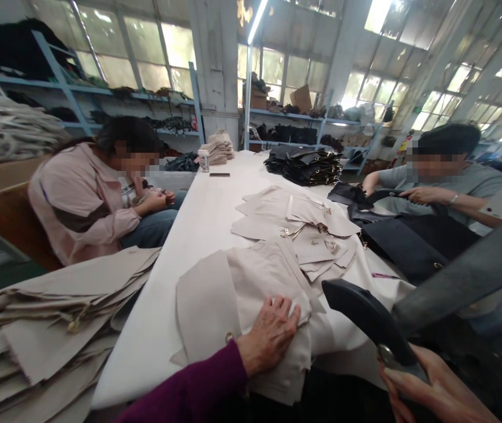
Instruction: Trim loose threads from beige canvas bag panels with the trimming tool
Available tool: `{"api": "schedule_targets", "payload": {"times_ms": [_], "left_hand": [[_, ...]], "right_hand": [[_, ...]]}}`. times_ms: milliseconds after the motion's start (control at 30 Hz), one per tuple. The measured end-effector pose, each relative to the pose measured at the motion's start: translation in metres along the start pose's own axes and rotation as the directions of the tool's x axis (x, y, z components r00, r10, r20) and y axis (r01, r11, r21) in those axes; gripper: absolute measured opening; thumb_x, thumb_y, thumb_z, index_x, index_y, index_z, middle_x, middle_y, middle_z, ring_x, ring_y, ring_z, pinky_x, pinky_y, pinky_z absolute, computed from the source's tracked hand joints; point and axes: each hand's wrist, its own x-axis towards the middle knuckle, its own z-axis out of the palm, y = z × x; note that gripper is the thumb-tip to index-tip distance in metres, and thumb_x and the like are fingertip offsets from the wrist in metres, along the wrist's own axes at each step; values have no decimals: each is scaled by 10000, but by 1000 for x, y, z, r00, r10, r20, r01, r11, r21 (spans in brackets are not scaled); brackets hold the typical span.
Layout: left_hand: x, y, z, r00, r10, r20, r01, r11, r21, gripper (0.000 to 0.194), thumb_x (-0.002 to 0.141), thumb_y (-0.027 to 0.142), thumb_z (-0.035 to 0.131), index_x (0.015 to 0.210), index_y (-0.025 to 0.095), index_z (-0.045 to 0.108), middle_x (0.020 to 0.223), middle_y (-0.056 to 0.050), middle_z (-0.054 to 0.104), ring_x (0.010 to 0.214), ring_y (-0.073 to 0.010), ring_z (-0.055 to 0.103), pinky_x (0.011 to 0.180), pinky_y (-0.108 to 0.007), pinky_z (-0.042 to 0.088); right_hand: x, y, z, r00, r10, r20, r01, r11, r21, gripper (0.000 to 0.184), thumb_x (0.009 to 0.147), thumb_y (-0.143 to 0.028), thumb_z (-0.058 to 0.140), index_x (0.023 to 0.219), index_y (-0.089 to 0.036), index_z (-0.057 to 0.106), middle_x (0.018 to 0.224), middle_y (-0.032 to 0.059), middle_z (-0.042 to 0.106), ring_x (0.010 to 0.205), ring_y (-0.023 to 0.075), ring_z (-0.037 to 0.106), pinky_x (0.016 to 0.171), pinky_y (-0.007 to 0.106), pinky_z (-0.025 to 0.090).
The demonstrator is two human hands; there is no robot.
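My left hand (270,335), in a purple sleeve, lies flat with fingers spread on a folded beige fabric piece (233,294) at the near edge of the white table (202,217). My right hand (431,388) is wrapped round the black handle of large fabric shears (365,320), whose grey blade (475,270) runs up to the right. More beige cut pieces with metal buckles (295,226) lie spread further along the table.
A stack of beige pieces (48,329) sits at the near left. A person in pink (87,194) sits at the left of the table. Another person (445,182) at the right handles black fabric (410,241). Black pieces (308,164) are piled at the far end.
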Motion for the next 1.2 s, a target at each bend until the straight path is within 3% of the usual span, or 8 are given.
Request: {"api": "schedule_targets", "payload": {"times_ms": [133, 300, 500, 800, 900, 967, 1067, 1200], "left_hand": [[-25, -7, -5, 996, 88, 4, -88, 996, -17, 542, 843, 212, 418, 1361, 157, 268, 1281, -165, 405, 1170, -301, 343, 991, -503, 285], [-33, -8, -2, 999, 45, -6, -46, 993, -108, 417, 882, 202, 386, 1298, 219, 378, 1168, -116, 462, 1066, -263, 407, 932, -435, 355], [-36, -5, 13, 998, -25, -56, 17, 989, -145, 433, 885, 134, 372, 1306, 230, 399, 1231, -124, 429, 1171, -293, 330, 971, -463, 327], [-38, -7, 4, 996, -35, -88, 13, 973, -232, 227, 905, 234, 420, 1086, 236, 557, 1076, -73, 533, 1070, -246, 435, 941, -409, 387], [-46, -18, 0, 983, -140, -122, 105, 962, -252, 229, 878, 291, 488, 1080, 211, 558, 1070, -70, 555, 1042, -234, 475, 949, -397, 395], [-52, -29, -5, 924, -321, -208, 282, 939, -197, 341, 859, 264, 510, 1187, 169, 508, 1179, -120, 522, 1107, -273, 454, 974, -448, 370], [-57, -46, -5, 759, -528, -382, 512, 846, -152, 480, 823, 155, 495, 1291, 92, 405, 1311, -200, 414, 1204, -339, 377, 969, -510, 356], [-60, -64, 14, 585, -588, -558, 516, 801, -303, 511, 787, 71, 440, 1291, 53, 356, 1212, -210, 452, 1121, -296, 460, 893, -451, 435]], "right_hand": [[12, -7, 1, 1000, -25, 16, 25, 1000, 12, 317, 803, -456, 536, 625, -196, 500, 460, -10, 574, 474, 184, 586, 548, 292, 449], [6, -9, 13, 999, 6, 47, -8, 999, 53, 182, 805, -325, 542, 691, -193, 489, 456, -32, 575, 444, 157, 566, 506, 260, 451], [-5, -2, 38, 995, 43, 89, -41, 999, -22, 52, 809, -207, 494, 783, -169, 518, 431, -53, 575, 410, 128, 534, 472, 213, 392], [51, -24, 59, 999, -30, -20, 28, 997, -77, 119, 823, -228, 484, 710, -189, 484, 445, -54, 561, 418, 123, 538, 455, 208, 403], [60, -36, 59, 999, -30, -43, 25, 994, -109, 131, 820, -254, 494, 703, -196, 480, 427, -55, 563, 416, 128, 546, 450, 208, 411], [59, -41, 57, 999, -30, -21, 27, 994, -110, 162, 825, -267, 492, 679, -199, 478, 436, -46, 574, 428, 130, 561, 464, 210, 427], [58, -47, 51, 999, -35, 18, 36, 995, -88, 174, 830, -276, 492, 673, -203, 487, 446, -41, 577, 433, 127, 564, 474, 210, 435], [71, -54, 42, 998, -53, 46, 56, 995, -80, 174, 819, -272, 489, 661, -201, 504, 454, -36, 577, 442, 133, 561, 473, 220, 425]]}}
